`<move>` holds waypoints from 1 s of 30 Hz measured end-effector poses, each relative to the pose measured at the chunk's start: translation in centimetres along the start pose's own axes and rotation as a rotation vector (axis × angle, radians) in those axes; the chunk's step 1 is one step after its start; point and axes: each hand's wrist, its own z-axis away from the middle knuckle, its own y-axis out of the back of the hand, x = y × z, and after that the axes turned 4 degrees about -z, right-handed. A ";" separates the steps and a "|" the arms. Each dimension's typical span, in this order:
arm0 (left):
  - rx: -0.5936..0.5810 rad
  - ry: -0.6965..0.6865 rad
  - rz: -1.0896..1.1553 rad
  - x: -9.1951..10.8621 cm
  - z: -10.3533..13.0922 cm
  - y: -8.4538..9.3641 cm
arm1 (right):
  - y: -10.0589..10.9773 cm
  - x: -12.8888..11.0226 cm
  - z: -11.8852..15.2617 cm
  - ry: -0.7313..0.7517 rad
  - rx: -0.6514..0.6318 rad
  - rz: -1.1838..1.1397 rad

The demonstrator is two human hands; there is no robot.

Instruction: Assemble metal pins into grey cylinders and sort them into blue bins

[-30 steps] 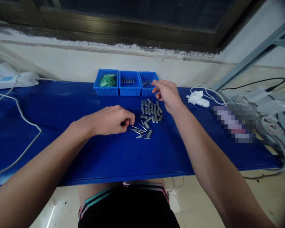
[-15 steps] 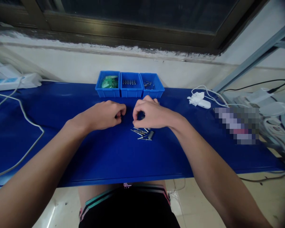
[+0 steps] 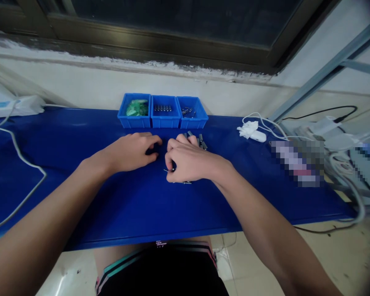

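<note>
Resting two hands [image 3: 132, 151] [image 3: 188, 162] before three blue bins [image 3: 163, 111].

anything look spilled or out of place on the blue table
Mostly tidy. Three blue bins stand in a row at the back, but grey cylinders and thin pins lie loose on the blue table, partly hidden under the right hand. The left hand rests beside them. Nothing looks damaged.

Bins [image 3: 163, 111] behind hands [image 3: 188, 162], cable [image 3: 21, 164] left, bare tabletop [image 3: 135, 205] in front
</note>
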 end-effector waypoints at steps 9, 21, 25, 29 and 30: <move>0.088 -0.032 0.024 0.1 0.0 -0.3 | -0.3 0.5 -0.8 0.109 0.114 -0.142; 0.517 0.059 0.272 2.8 -0.1 1.6 | 0.8 3.1 -2.6 0.174 0.527 -1.095; 0.465 0.030 0.339 2.6 -0.2 1.3 | 0.6 3.3 -2.8 0.152 0.514 -1.094; 0.459 0.033 0.456 2.2 -0.4 0.7 | 0.6 3.2 -3.0 0.149 0.529 -1.127; 0.461 0.035 0.485 2.2 -0.4 0.6 | 0.6 3.3 -3.0 0.154 0.531 -1.135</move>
